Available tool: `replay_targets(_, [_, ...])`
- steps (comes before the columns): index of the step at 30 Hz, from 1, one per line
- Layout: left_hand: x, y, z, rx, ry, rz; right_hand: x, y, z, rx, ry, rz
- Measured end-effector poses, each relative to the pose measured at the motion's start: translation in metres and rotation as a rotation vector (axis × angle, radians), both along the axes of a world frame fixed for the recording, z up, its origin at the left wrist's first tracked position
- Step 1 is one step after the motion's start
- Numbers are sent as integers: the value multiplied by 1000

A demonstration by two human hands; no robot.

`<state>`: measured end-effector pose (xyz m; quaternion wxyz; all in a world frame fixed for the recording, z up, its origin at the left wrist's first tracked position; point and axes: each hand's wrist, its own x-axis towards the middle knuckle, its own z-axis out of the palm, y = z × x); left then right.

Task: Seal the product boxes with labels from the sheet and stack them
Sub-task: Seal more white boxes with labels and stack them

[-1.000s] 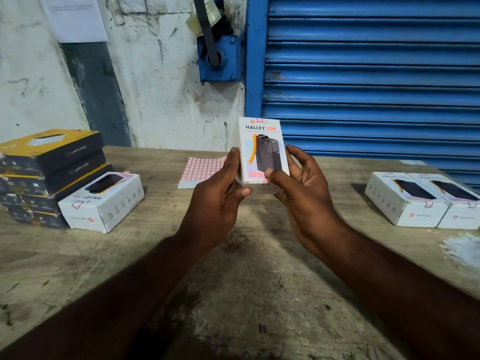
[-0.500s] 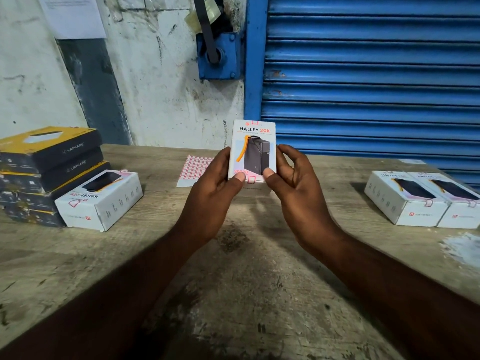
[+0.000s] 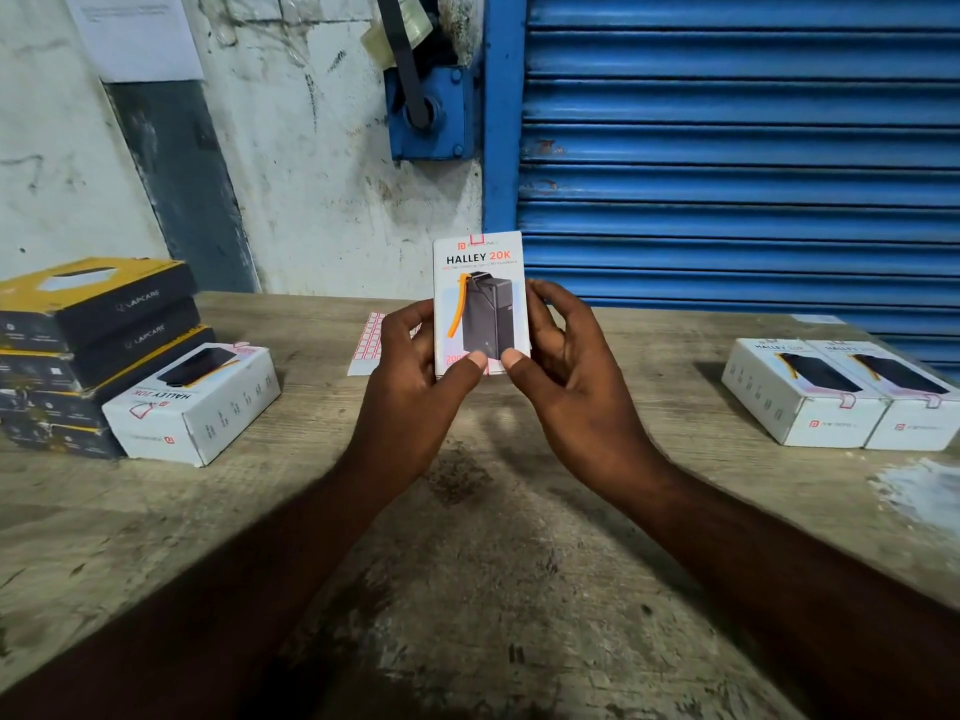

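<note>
above table (image 3: 467, 589) | white halley 20k box (image 3: 480, 283), upright | left hand (image 3: 410, 387), right hand (image 3: 576, 392): fingers (image 3: 543, 324) grip it

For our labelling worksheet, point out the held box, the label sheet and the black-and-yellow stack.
Held box (image 3: 480, 272): head view, printed front face.
Label sheet (image 3: 366, 343): head view, visible left part.
Black-and-yellow stack (image 3: 119, 310): head view, top box's dark side.

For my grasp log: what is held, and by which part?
The left hand and right hand hold the Halley 20K box by its lower sides.
</note>
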<state>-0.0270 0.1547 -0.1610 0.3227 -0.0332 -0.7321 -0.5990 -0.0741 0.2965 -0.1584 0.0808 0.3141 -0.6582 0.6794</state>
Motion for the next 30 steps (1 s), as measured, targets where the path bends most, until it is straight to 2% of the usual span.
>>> replay_targets(14, [-3,-3,-4,52,-42,-105,-1,1,-3,-24,6,-45])
replay_targets(22, [-4,-2,-6,56,-63,-156,-4,0,-8,-155,-66,-83])
replay_targets(30, [-3,0,-4,61,-59,-158,-6,2,-3,-191,-94,-82])
